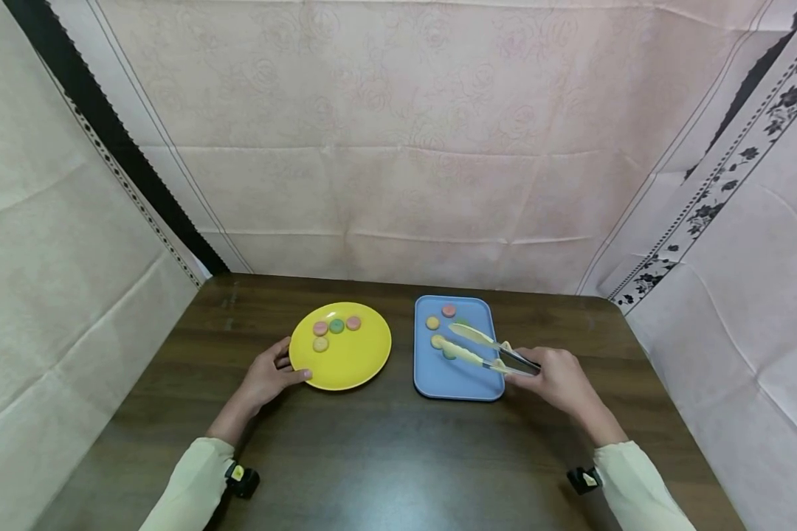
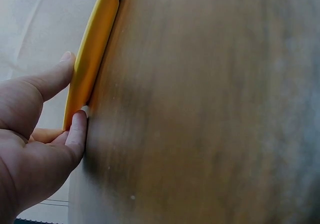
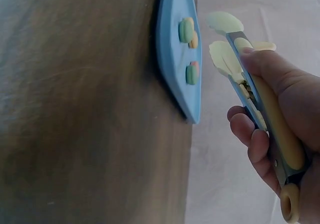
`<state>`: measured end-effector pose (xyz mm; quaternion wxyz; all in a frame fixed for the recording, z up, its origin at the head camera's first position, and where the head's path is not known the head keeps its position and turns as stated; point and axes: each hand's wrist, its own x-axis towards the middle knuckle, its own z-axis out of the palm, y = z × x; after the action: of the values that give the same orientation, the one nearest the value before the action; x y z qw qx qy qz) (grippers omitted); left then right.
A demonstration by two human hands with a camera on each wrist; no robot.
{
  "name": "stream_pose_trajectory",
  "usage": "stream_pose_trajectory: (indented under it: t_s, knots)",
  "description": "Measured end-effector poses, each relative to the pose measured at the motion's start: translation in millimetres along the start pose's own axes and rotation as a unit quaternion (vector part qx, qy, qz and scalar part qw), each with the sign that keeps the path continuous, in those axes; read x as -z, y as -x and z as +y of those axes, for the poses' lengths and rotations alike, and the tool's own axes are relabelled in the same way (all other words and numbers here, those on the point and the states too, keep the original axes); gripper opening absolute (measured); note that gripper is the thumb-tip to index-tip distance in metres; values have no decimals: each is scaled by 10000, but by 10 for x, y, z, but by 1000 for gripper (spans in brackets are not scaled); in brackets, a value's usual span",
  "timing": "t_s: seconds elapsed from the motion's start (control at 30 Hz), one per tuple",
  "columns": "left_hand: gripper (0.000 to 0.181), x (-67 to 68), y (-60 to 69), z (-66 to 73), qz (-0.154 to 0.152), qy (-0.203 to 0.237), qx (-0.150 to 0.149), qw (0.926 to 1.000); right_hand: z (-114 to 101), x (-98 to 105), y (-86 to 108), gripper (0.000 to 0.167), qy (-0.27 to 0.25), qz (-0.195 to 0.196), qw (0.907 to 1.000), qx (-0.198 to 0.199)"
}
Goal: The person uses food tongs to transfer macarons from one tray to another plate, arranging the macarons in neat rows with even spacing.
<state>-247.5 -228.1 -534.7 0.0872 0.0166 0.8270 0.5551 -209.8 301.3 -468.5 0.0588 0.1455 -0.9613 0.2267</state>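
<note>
Pale cloth (image 1: 385, 192) backs the wooden table (image 1: 372, 457). From afar, I see the left hand (image 1: 270, 376) pinching the yellow plate (image 1: 352, 369) by its rim, the right hand (image 1: 558, 376) gripping tongs (image 3: 282, 126), 2 tips parted over the blue tray (image 1: 458, 385). I'd guess the tongs light, springy, best held mid-handle.

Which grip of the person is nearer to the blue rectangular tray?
Right. The right grip, holding pale yellow and silver tongs, is just beside the right edge of the tray; the left grip is farther, pinching the left rim of the round yellow plate.
</note>
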Motion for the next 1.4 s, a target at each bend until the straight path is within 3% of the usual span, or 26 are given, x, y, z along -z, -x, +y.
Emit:
stream_pose_trajectory:
  t_s: [0.13,0.57,1.2,1.4]
  knots:
    - [96,4,-5,-10,-19,-4,-7,10000,63,-55,70,51,-64,-128,9998,-172]
    - [94,19,5,22,2,-2,-38,10000,118,-168,144,50,-38,-240,9995,-202]
    - [92,-3,-9,-1,-38,58,73,9999,112,-167,175,51,51,-294,9989,-355]
    - [93,6,24,24,-11,75,-16,10000,94,-103,160,53,-15,-204,9990,-397]
